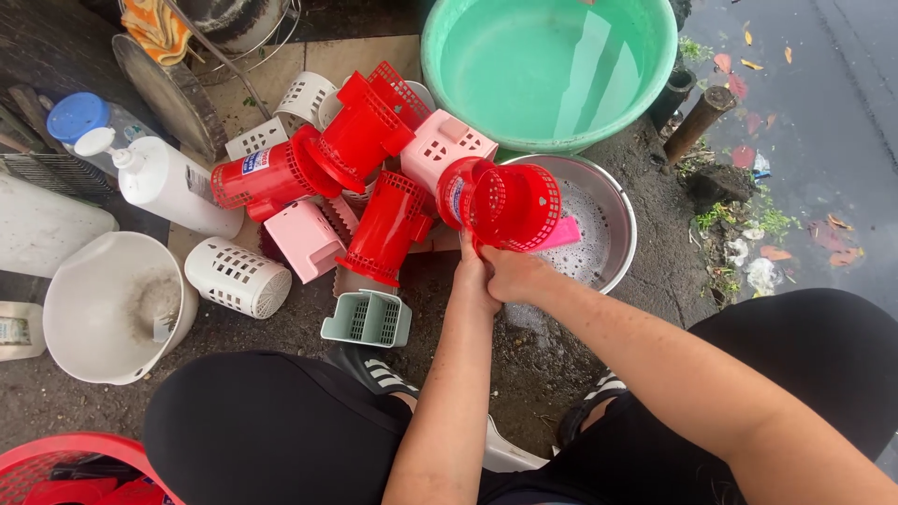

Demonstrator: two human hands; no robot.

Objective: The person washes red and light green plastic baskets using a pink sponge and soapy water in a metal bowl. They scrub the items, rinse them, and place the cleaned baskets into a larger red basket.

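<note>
A round red slotted plastic basket [505, 204] is held tilted over a steel basin [613, 201] of soapy water. My left hand [470, 276] and my right hand [513, 274] meet at the basket's lower rim, both gripping it. A pink piece [563, 234] shows just behind the basket, over the basin. To the left lies a heap of red [367, 126], pink [441, 142] and white [236, 277] slotted holders.
A large green tub [552, 65] of water stands behind the basin. A white pump bottle [164, 182], a white bowl [103, 309] and a pale green holder [368, 320] lie at left. A red basket [65, 468] sits at the bottom left. Wet pavement with leaves is at right.
</note>
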